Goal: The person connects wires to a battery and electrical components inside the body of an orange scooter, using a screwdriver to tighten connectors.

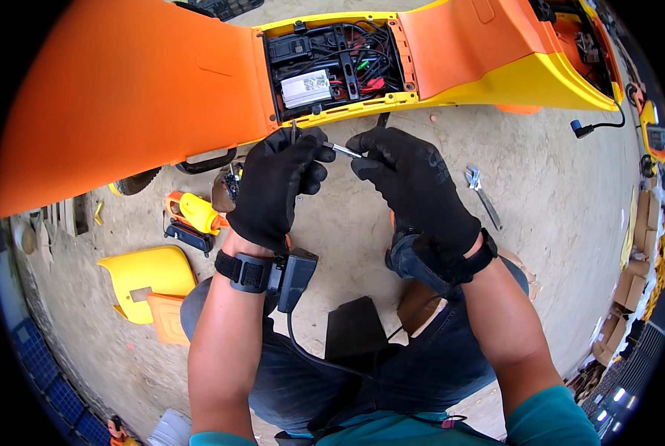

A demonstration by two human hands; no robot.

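Metal rod (343,150) in fingers (367,140); silver box (294,94) bears label (315,83).

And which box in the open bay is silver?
The lower box in the picture, nearer the left hand. Its silver casing sets it apart from the black box just above it.

I am holding my left forearm (225,342) out before me, leaning a little rightward, and my right forearm (511,316) slanting leftward. My black-gloved hands are facing each other, near but apart. My left wrist (246,243) is running almost straight, while my right wrist (464,236) is bending inward. My left hand (273,186) is curling its fingers in; my right hand (418,182) is pointing left, thumb and forefinger pinching. Below, my bent knees (199,305) are standing wide apart.
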